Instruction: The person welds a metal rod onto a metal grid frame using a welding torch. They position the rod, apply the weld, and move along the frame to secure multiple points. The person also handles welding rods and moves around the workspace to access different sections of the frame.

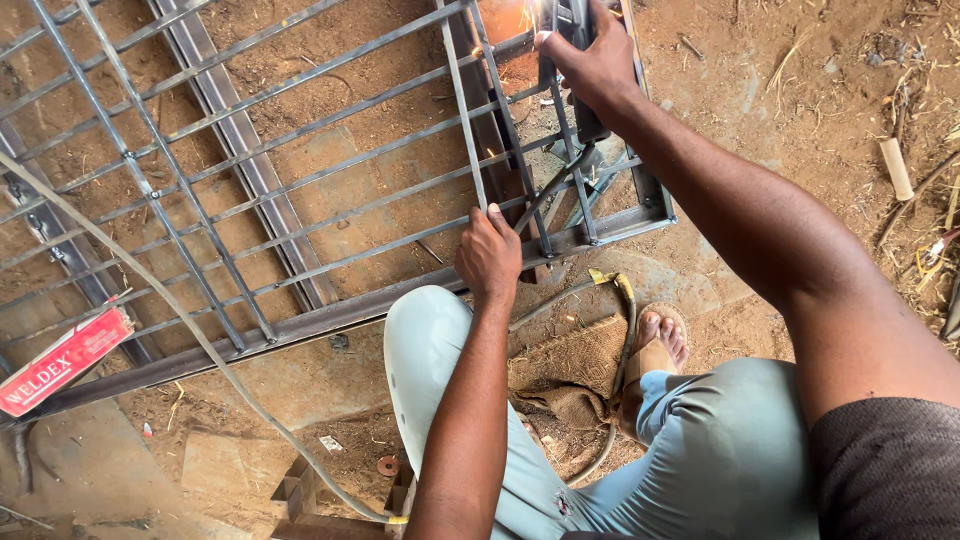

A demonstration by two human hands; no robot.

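A grey steel window grille (300, 200) with crossed bars lies flat on the dirt floor. My left hand (488, 252) rests on its near frame rail, fingers curled over the bar. My right hand (592, 62) reaches out to the far side and grips a dark welding electrode holder (585, 110), from which a cable (545, 190) trails back across the grille. A bright orange glow (520, 15) shows at the top edge just beyond this hand.
A red flat box of welding rods (62, 362) leans on the grille's left end. A thin grey cable (200, 345) crosses the grille towards my knees. Sacking (575, 375), my sandalled foot (660, 340) and small steel offcuts (300, 495) lie near me.
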